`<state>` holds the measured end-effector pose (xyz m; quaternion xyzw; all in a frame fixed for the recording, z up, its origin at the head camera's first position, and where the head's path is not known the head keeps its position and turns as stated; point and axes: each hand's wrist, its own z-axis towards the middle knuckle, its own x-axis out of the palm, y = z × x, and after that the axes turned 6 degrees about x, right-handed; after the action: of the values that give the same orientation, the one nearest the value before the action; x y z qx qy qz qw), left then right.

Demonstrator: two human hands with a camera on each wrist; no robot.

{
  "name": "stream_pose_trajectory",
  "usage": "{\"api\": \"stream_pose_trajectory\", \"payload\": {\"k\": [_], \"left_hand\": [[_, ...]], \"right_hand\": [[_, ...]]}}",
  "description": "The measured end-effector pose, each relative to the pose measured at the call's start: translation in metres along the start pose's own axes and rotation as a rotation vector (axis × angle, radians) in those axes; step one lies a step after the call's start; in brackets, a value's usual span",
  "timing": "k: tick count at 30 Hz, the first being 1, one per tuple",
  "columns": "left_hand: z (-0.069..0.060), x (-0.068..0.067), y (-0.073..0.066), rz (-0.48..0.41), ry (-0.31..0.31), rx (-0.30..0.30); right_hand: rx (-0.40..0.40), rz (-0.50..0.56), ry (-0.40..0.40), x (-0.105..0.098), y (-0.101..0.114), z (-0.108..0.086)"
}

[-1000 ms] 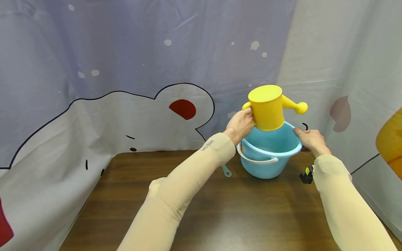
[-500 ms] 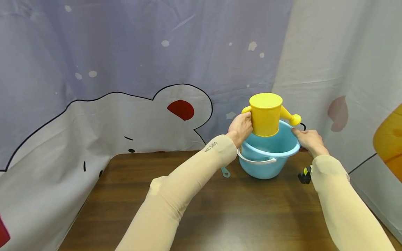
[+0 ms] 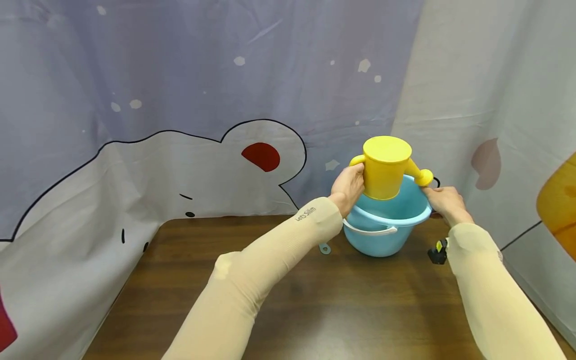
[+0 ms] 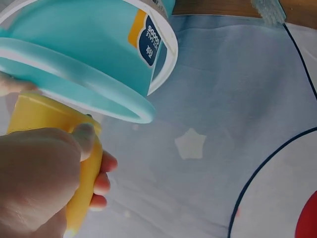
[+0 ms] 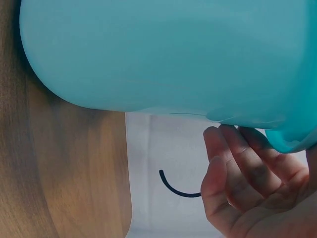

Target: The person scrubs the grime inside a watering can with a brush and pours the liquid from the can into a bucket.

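Note:
My left hand (image 3: pixel 348 186) grips the handle of a yellow watering can (image 3: pixel 386 170), holding it above a light-blue bucket (image 3: pixel 380 237). The can's spout points right and slightly down, its rose over the bucket's far right rim. In the left wrist view, fingers wrap the can's yellow handle (image 4: pixel 89 191) near the bucket's rim (image 4: pixel 84 79). My right hand (image 3: pixel 446 202) holds the bucket's right rim, thumb at the top. From the right wrist, curled fingers (image 5: pixel 247 163) touch the bucket's outer wall under the rim. Whether water flows from the rose cannot be seen.
The bucket stands at the back right of a brown wooden table (image 3: pixel 292 300), its white bail (image 3: pixel 371 231) hanging in front. A blue handle end with a hole (image 3: pixel 325 248) lies left of it. Pale bristles (image 4: pixel 270 11) show in the left wrist view. A printed curtain (image 3: pixel 202 100) hangs behind.
The watering can has come down closer to the bucket, and its spout now tips lower. My right hand keeps its hold on the rim, and the bucket stays in place.

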<state>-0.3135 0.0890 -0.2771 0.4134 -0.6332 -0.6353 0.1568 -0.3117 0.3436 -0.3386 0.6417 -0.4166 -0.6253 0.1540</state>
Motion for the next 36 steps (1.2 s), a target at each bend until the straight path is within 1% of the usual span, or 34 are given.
{"api": "stream_pose_trajectory", "payload": {"k": [7, 10, 12, 14, 17, 19, 22, 24, 27, 29, 32, 34, 36], "left_hand": [[-0.002, 0.006, 0.007, -0.150, -0.055, -0.043], [-0.005, 0.009, 0.010, -0.258, -0.100, -0.088], [-0.007, 0.010, 0.011, -0.387, -0.139, -0.130], [-0.009, 0.013, 0.010, -0.539, -0.172, -0.163], [-0.011, 0.018, 0.008, -0.754, -0.193, -0.193], [-0.013, 0.023, 0.005, -0.871, -0.199, -0.206], [-0.016, 0.031, -0.001, -1.041, -0.239, -0.232], [-0.020, 0.036, -0.004, -1.162, -0.294, -0.249], [-0.026, 0.043, -0.007, -1.361, -0.400, -0.264], [-0.032, 0.047, -0.010, -1.537, -0.476, -0.274], [-0.039, 0.054, -0.016, -1.847, -0.554, -0.301], [-0.042, 0.059, -0.020, -2.038, -0.611, -0.320], [-0.045, 0.064, -0.025, -2.183, -0.665, -0.323]], "right_hand": [[-0.030, 0.019, 0.007, 0.001, -0.002, -0.001], [-0.032, 0.017, 0.004, 0.001, -0.003, -0.001], [-0.033, 0.016, -0.004, 0.001, -0.003, -0.001], [-0.039, 0.020, -0.020, 0.002, -0.002, -0.001], [-0.047, 0.033, -0.022, 0.003, -0.002, 0.000], [-0.051, 0.044, -0.018, 0.003, -0.002, 0.001], [-0.048, 0.060, -0.008, 0.002, -0.003, 0.000], [-0.045, 0.066, -0.008, 0.002, -0.003, 0.001], [-0.042, 0.062, -0.012, 0.001, -0.004, 0.001], [-0.045, 0.067, -0.011, 0.002, -0.004, 0.003], [-0.053, 0.074, 0.003, 0.003, -0.005, 0.005], [-0.056, 0.082, 0.014, 0.004, -0.006, 0.007], [-0.055, 0.085, 0.017, 0.005, -0.007, 0.008]]}}
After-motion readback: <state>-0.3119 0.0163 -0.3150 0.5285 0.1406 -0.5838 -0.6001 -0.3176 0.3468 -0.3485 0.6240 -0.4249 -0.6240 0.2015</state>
